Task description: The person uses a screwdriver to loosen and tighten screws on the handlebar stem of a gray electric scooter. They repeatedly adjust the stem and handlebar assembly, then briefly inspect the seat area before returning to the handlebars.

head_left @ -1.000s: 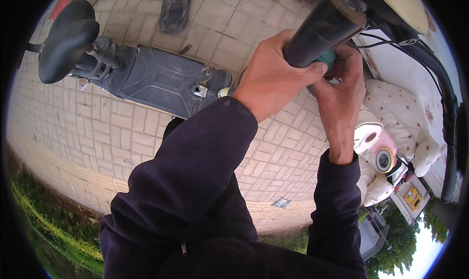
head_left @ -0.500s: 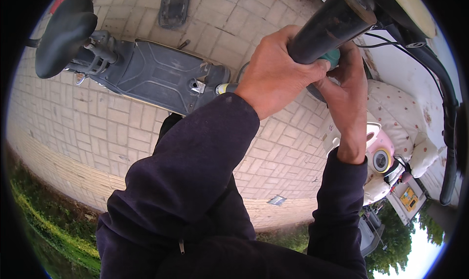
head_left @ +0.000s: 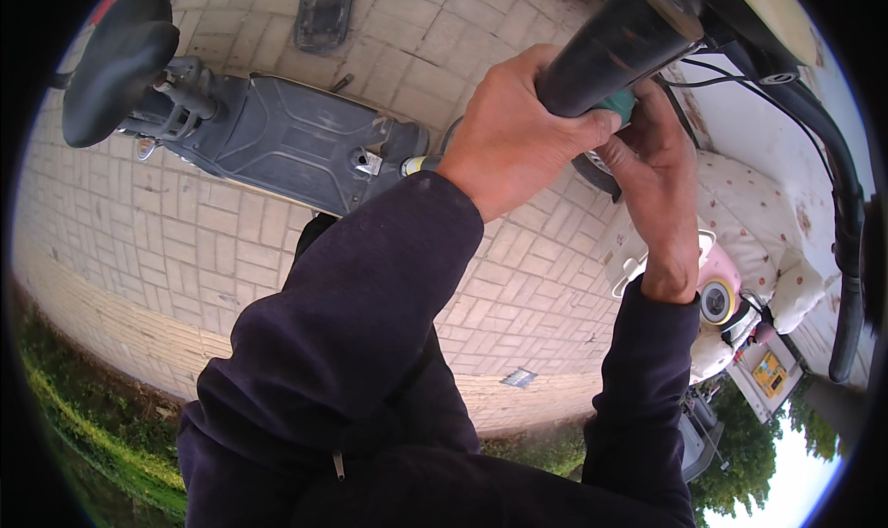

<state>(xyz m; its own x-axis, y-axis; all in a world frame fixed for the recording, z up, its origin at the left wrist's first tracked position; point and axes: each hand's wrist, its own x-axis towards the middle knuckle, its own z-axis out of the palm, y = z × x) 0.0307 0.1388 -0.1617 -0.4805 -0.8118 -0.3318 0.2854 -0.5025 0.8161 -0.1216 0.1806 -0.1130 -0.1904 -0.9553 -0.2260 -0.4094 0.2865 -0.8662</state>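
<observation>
A thick black tube (head_left: 622, 47), likely a scooter stem, slants down from the upper right. My left hand (head_left: 513, 130) is closed around its lower end, with most fingers hidden behind it and the thumb pointing right. Just beyond the thumb shows a small rounded green thing (head_left: 614, 108), whose kind I cannot make out. My right hand (head_left: 659, 167) curls around this green piece from the right, thumb against its near side. Both hands nearly meet at the tube's end. Below them, part of a wheel (head_left: 597, 172) shows.
The scooter's dark footboard (head_left: 296, 144) stretches left to a black saddle (head_left: 120, 66). A black handlebar (head_left: 846, 251) with cables curves down the right. Beside my right wrist are a pink-and-white object (head_left: 717, 269) and a dotted padded cover (head_left: 758, 204). A black tray-like piece (head_left: 326, 10) lies on the paving.
The view has shifted slightly, and the tube and both hands sit a little further left. Slightly more of the wheel shows under my hands. The grip looks the same.
</observation>
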